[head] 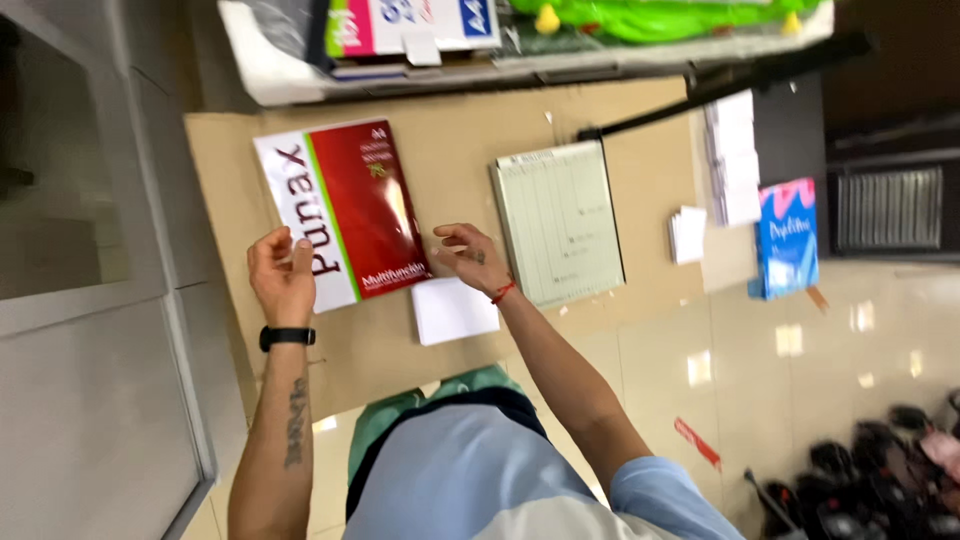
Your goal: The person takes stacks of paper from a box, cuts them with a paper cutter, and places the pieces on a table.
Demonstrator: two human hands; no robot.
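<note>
A red and white paper ream package (345,210) lies flat on a brown cardboard sheet (460,130). My left hand (282,275), with a black watch at the wrist, grips the package's near left corner. My right hand (468,255), with a red thread at the wrist, is at the package's near right corner, fingers spread; contact is unclear. A small stack of white sheets (453,310) lies just below my right hand.
A paper cutter with a pale green grid board (557,220) and a raised black arm (720,85) lies to the right. Beyond it are white card stacks (735,160), a blue package (785,238), a shelf edge with packages (420,30) and dark objects (870,480) on the tiled floor.
</note>
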